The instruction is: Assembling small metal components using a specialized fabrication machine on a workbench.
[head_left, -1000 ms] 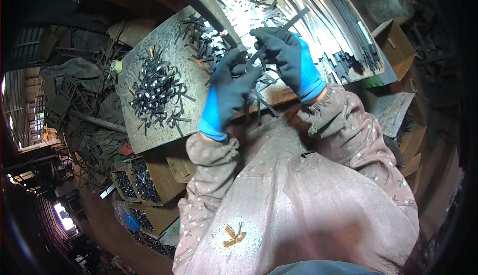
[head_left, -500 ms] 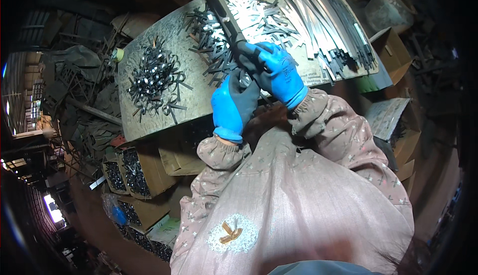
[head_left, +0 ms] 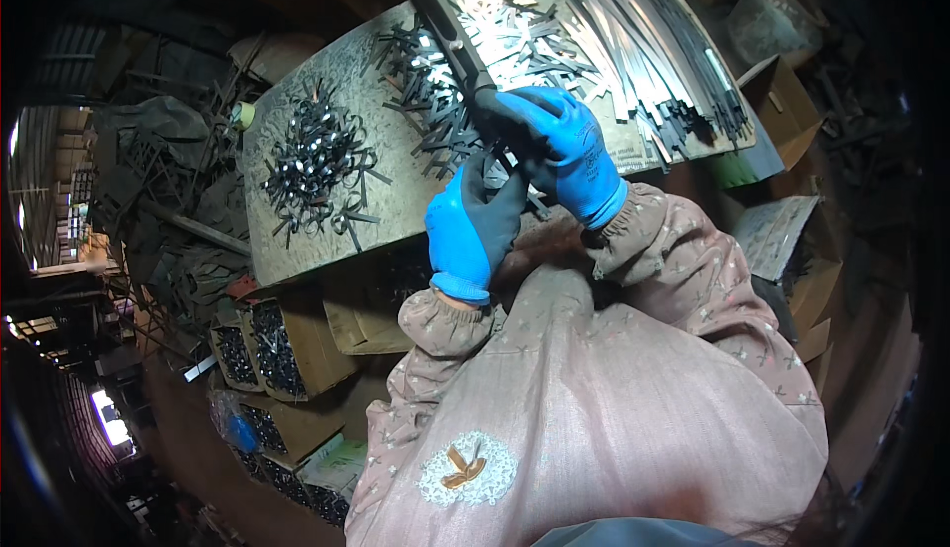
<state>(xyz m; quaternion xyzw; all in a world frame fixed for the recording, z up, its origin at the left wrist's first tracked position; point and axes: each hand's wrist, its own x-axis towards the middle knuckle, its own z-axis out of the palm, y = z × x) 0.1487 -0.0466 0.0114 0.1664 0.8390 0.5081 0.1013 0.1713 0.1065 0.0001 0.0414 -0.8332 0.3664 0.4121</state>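
Observation:
Both my hands wear blue gloves with dark grey palms and meet over the near edge of the table. My left hand (head_left: pixel 473 218) is closed, thumb up, on a short dark flat strip (head_left: pixel 509 160) whose shiny face shows between the gloves. Just right of it and slightly higher, my right hand (head_left: pixel 569 146) curls its fingers at the near end of a long dark metal bar (head_left: pixel 435 14). What the right fingers grip is hidden. Under the bar lies a pile of short dark strips (head_left: pixel 505 42).
On the table (head_left: pixel 327 67), a heap of bent dark loops (head_left: pixel 317 156) lies left, long flat strips (head_left: pixel 653 62) right. A tape roll (head_left: pixel 242 115) sits at the left edge. Cardboard boxes with dark pieces (head_left: pixel 277 344) stand below left; another box (head_left: pixel 787 116) is at right.
The whole view has shifted slightly. My right hand has turned further over the bar's end, its fingers more bent, and my left hand stays close below it.

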